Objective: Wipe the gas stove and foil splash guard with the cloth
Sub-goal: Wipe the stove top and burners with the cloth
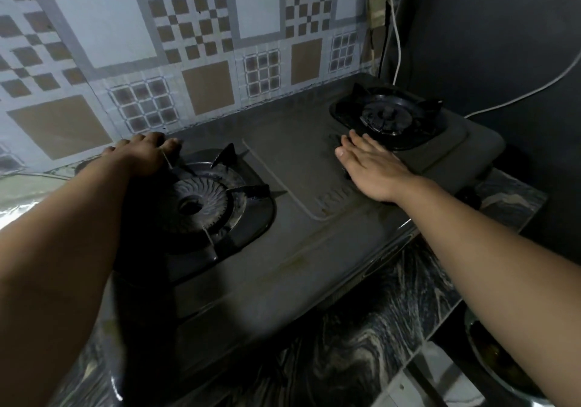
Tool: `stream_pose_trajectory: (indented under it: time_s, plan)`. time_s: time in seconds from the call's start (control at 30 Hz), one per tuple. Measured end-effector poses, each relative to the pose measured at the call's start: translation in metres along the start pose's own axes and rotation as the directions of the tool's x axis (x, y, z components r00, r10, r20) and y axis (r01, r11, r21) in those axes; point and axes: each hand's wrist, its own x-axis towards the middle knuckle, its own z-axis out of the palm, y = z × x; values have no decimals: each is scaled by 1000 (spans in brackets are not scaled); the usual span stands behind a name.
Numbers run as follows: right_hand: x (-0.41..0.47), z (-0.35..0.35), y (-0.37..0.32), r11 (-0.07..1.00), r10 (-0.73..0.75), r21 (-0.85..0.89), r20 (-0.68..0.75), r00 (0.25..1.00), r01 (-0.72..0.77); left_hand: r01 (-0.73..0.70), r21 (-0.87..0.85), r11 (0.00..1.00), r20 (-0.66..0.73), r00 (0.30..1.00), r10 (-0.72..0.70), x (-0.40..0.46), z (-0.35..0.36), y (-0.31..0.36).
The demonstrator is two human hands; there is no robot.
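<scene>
While both hands press stove (pixel 314 161) on worktop (pixel 393 306), no cloth visible. Left hand (pixel 138 155) at back-left corner, fingers bent, grasp unclear; right hand (pixel 374 164) flat, released. Stove heavy, rigid; foil guard (pixel 157 45) flimsy—wipe gently.

I see my right hand (pixel 374 168) flat on the dark two-burner metal gas stove (pixel 301 218); my left hand (pixel 141 155) rests at its back-left corner, against the checkered foil splash guard (pixel 125 45).
</scene>
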Motion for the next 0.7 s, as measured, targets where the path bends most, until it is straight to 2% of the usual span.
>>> stream_pose_trajectory:
  time_s: [0.17, 0.43, 0.6, 0.7]
  plan:
    - [-29, 10, -12, 998, -14, -56, -6, 1000, 14, -12, -3, 1000, 28, 1000, 12, -4, -2, 3]
    - [-96, 29, -61, 982, -157, -102, 2, 988, 156, -21, -17, 1000, 28, 999, 22, -13, -7, 11]
    - [-113, 37, -77, 972, -215, -95, -15, 976, 213, -45, -236, 971, 95, 993, 69, -28, -26, 11]
    - [-111, 37, -75, 970, -222, -99, -9, 975, 220, -55, -386, 921, 4, 998, 61, -54, -37, 1]
